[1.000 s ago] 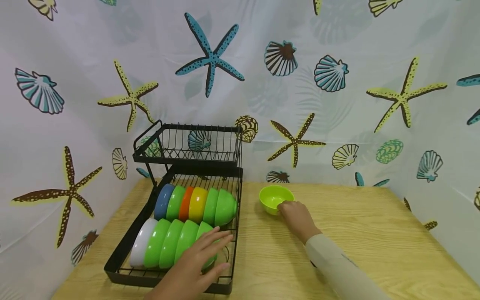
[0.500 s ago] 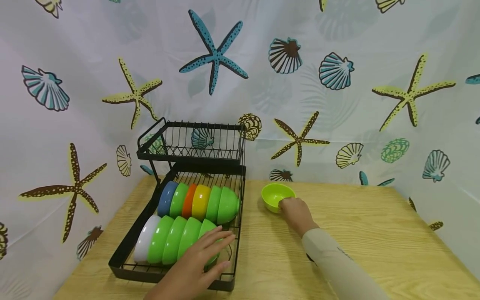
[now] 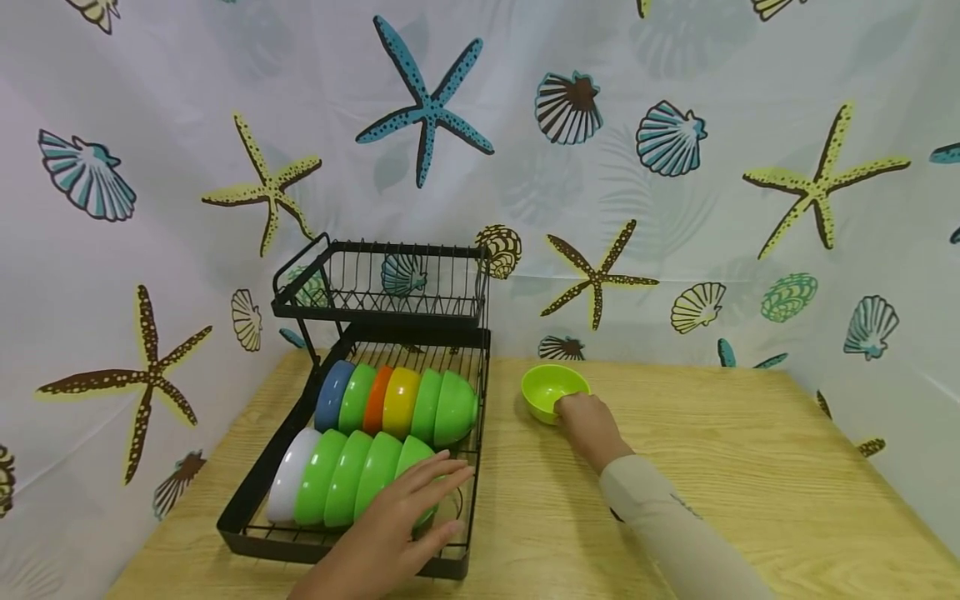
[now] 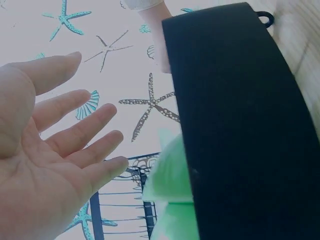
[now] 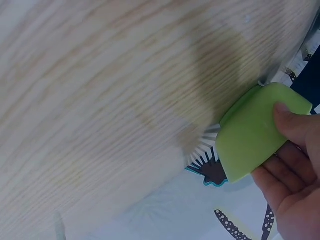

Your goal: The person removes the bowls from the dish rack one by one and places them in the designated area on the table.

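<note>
A lime-green bowl (image 3: 538, 403) stands upright on the wooden table, to the right of the black dish rack (image 3: 258, 543). My right hand (image 3: 592, 427) pinches its near right rim. The right wrist view shows the thumb pressed on the outer wall of the bowl (image 5: 252, 137), with the other fingers partly hidden behind its edge. My left hand (image 3: 397, 521) hovers at the front of the rack with fingers spread, holding nothing. In the left wrist view its palm (image 4: 55, 145) faces up beside the rack's black side (image 4: 240, 120).
Two rows of bowls lean in the lower tier: blue (image 3: 334, 398), green, orange (image 3: 377, 402) and yellow (image 3: 401, 404) at the back, white (image 3: 291, 479) and several green (image 3: 347, 482) in front. The upper tier (image 3: 405, 283) bears nothing. A patterned curtain (image 3: 705, 242) encloses the table (image 3: 750, 467).
The head view has shifted slightly. Both hands and the lime-green bowl keep their places, the right hand still pinching the rim.
</note>
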Demonstrator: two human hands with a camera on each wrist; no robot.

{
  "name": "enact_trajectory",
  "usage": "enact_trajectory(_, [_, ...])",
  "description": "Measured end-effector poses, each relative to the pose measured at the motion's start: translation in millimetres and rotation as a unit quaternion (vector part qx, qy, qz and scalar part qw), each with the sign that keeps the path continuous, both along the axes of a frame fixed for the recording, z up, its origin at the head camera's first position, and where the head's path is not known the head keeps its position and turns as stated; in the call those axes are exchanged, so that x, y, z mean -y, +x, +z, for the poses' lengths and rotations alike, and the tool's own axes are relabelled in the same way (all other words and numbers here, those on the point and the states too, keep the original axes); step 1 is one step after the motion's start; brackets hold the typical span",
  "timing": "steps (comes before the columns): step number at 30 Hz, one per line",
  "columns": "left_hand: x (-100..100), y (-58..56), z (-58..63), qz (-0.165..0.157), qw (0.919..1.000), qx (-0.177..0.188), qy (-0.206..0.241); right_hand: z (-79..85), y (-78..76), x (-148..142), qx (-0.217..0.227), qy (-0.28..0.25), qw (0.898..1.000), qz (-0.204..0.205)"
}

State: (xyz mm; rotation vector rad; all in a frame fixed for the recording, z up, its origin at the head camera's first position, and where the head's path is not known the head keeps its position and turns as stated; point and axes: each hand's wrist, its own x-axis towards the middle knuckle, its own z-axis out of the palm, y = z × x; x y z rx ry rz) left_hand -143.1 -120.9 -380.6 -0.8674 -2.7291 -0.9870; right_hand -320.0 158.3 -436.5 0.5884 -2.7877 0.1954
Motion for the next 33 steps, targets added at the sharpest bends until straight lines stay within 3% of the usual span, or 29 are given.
enact_trajectory(11, [-6.8,0.8,2.9,0.000,0.9997,-0.020,-0.016,4.4,1.6,4.2,0.042,0.007,0.999,-0.001])
enact_trajectory(17, [-7.8,1.2,2.3,0.038,0.9982,-0.046,-0.010,12.5,14.9,1.5,0.122,-0.035,0.992,0.014])
enact_trajectory(20, [-7.3,0.7,2.1,0.060,0.9959,-0.067,0.006,20.1,25.2,-0.2,0.137,-0.046,0.989,0.036])
enact_trajectory(28, [-5.3,-8.4,3.0,0.097,0.9884,-0.109,0.043,41.1,60.3,-14.2,0.078,-0.045,0.993,0.077])
enact_trajectory(33, [0.0,-14.8,5.0,0.125,0.9854,-0.108,0.041,51.8,77.0,-25.3,0.026,-0.068,0.993,0.091])
